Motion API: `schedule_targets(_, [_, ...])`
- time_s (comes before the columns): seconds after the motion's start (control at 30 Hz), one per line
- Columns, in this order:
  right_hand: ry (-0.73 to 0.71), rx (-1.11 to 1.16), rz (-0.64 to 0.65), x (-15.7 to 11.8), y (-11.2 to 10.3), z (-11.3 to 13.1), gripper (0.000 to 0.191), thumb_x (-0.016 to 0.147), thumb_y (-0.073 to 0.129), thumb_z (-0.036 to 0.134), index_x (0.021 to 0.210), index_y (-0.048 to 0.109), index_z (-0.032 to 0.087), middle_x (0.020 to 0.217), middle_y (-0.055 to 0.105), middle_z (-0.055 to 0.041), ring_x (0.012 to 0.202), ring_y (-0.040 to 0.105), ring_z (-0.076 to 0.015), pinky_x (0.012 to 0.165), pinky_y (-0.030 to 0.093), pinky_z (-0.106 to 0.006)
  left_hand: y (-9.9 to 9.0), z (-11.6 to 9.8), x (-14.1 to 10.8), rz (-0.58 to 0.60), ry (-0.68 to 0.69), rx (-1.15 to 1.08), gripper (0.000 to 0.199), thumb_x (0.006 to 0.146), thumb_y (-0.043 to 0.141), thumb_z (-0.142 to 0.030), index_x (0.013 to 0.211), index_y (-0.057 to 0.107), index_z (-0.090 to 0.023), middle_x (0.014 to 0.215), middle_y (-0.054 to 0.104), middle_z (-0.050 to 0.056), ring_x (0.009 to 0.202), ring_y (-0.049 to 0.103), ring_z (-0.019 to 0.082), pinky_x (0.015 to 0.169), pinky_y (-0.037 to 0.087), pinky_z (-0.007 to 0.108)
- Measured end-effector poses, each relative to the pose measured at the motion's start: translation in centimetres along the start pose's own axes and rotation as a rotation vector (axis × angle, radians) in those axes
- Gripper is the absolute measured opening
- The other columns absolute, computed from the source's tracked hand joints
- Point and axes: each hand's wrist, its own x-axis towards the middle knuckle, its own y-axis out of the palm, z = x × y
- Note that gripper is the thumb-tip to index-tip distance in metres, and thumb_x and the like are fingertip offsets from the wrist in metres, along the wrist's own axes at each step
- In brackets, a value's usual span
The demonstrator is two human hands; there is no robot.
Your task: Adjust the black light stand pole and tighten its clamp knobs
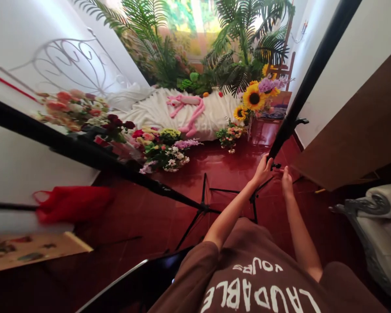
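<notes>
A black stand pole point(308, 74) slants from the top right down to tripod legs on the floor. My left hand point(262, 170) is wrapped round its lower part, just above a small black knob point(275, 166). Right beside the knob is my right hand point(286, 177), its fingers apart and pointing toward the pole, with nothing visible in it. Another black pole point(117, 167) crosses the left side and meets its own spread legs near the middle of the floor.
Flower bunches point(169, 150), sunflowers point(254, 98) and a pink plush toy point(190, 108) lie ahead around a white cloth point(150, 108). A red bag point(73, 203) is at left, a silver-framed sofa point(378, 208) at right. A dark flat panel point(143, 278) is near my body.
</notes>
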Motion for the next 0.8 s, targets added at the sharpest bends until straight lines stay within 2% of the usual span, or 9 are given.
schedule_targets(0.1, [0.1, -0.029, 0.016, 1.6, -0.2, 1.1, 0.054, 0.077, 0.053, 0.073, 0.068, 0.06, 0.02, 0.051, 0.06, -0.0029, 0.043, 0.055, -0.0149, 0.038, 0.043, -0.026, 0.1, 0.9, 0.7, 0.038, -0.018, -0.005, 0.036, 0.097, 0.037, -0.046, 0.113, 0.05, -0.017, 0.09, 0.063, 0.004, 0.072, 0.058, 0.011, 0.071, 0.049, 0.025])
schedule_targets(0.2, [0.155, -0.072, -0.005, 2.0, 0.0, 1.7, 0.052, 0.075, 0.059, 0.071, 0.064, 0.055, 0.021, 0.047, 0.056, -0.0006, 0.038, 0.05, -0.0121, 0.036, 0.039, -0.024, 0.0, 1.3, 1.0, 0.065, -0.016, -0.017, 0.036, 0.096, 0.037, -0.048, 0.109, 0.049, -0.017, 0.082, 0.059, 0.001, 0.061, 0.054, 0.008, 0.062, 0.046, 0.022])
schedule_targets(0.3, [0.208, -0.071, 0.045, 2.1, 0.0, 2.1, 0.048, 0.077, 0.06, 0.066, 0.062, 0.053, 0.02, 0.046, 0.054, 0.0006, 0.037, 0.047, -0.01, 0.035, 0.036, -0.022, 0.2, 1.4, 1.0, 0.039, -0.007, -0.003, 0.035, 0.096, 0.037, -0.048, 0.106, 0.049, -0.017, 0.079, 0.058, 0.0, 0.06, 0.052, 0.008, 0.06, 0.045, 0.021])
schedule_targets(0.5, [0.255, 0.004, 0.181, 2.5, -0.2, 3.2, 0.036, 0.081, 0.063, 0.047, 0.06, 0.051, 0.02, 0.046, 0.051, 0.0026, 0.037, 0.041, -0.0073, 0.04, 0.04, -0.02, 0.6, 1.4, 0.8, 0.015, -0.014, 0.03, 0.037, 0.096, 0.034, -0.052, 0.098, 0.05, -0.019, 0.078, 0.058, 0.001, 0.063, 0.053, 0.01, 0.062, 0.044, 0.022])
schedule_targets(0.63, [0.175, 0.083, 0.307, 2.4, -0.2, 3.1, 0.034, 0.076, 0.068, 0.046, 0.064, 0.052, 0.019, 0.05, 0.05, 0.0056, 0.04, 0.039, -0.0055, 0.045, 0.039, -0.02, 0.7, 1.5, 0.8, -0.007, -0.02, 0.011, 0.04, 0.095, 0.035, -0.055, 0.099, 0.049, -0.019, 0.078, 0.057, 0.0, 0.065, 0.053, 0.011, 0.065, 0.044, 0.023])
schedule_targets(0.8, [0.005, 0.062, 0.356, 2.3, -1.0, 1.9, 0.033, 0.073, 0.071, 0.047, 0.075, 0.054, 0.019, 0.062, 0.056, 0.0075, 0.046, 0.042, -0.0049, 0.051, 0.042, -0.019, 0.9, 1.3, 0.8, -0.018, -0.003, -0.01, 0.039, 0.095, 0.035, -0.055, 0.097, 0.048, -0.019, 0.077, 0.054, 0.0, 0.064, 0.051, 0.011, 0.063, 0.043, 0.023])
